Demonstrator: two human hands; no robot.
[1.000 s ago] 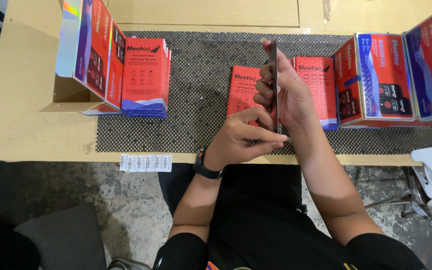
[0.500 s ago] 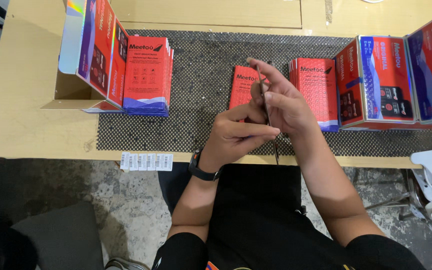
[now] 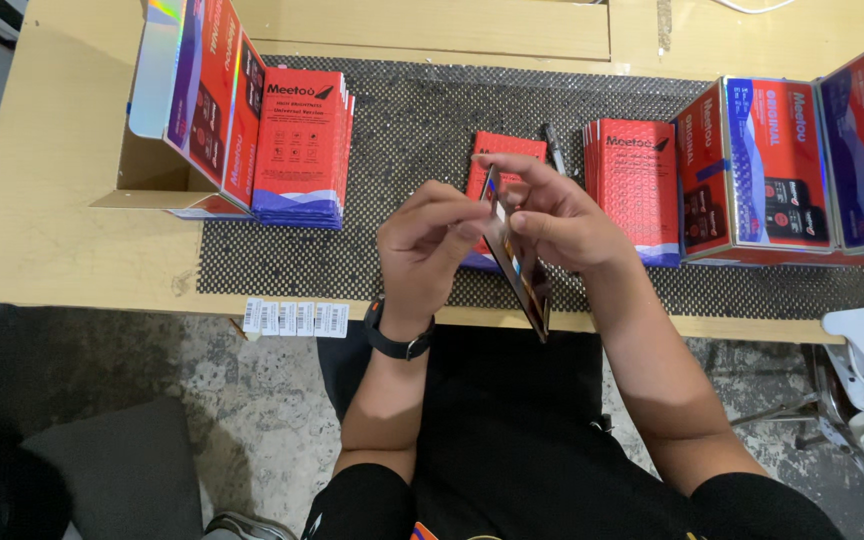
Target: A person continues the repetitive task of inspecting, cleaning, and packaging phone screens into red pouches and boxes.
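Above the near edge of the wooden table (image 3: 62,250), seen from the head camera, both hands work over a dark perforated mat (image 3: 412,180) that covers the middle of the tabletop. Open mat lies to the left of the hands, between them and a stack of red packets (image 3: 297,145) leaning against an open display carton (image 3: 197,100); to the right the room is tighter, with another red packet stack (image 3: 642,185) and two upright red-and-blue cartons (image 3: 752,165) close by. A single red packet (image 3: 507,165) and a dark pen (image 3: 555,148) lie on the mat behind the hands. A strip of white barcode labels (image 3: 295,318) hangs at the table's front edge. Below is a rough concrete floor. The left hand (image 3: 427,240), with a black wristband, pinches the upper end of a thin dark panel (image 3: 517,262), while the right hand (image 3: 562,220) grips it along its far side with fingers curled. The panel is held edge-on, its long axis slanting from upper left down to lower right, its lower end over the table edge toward the person's lap.
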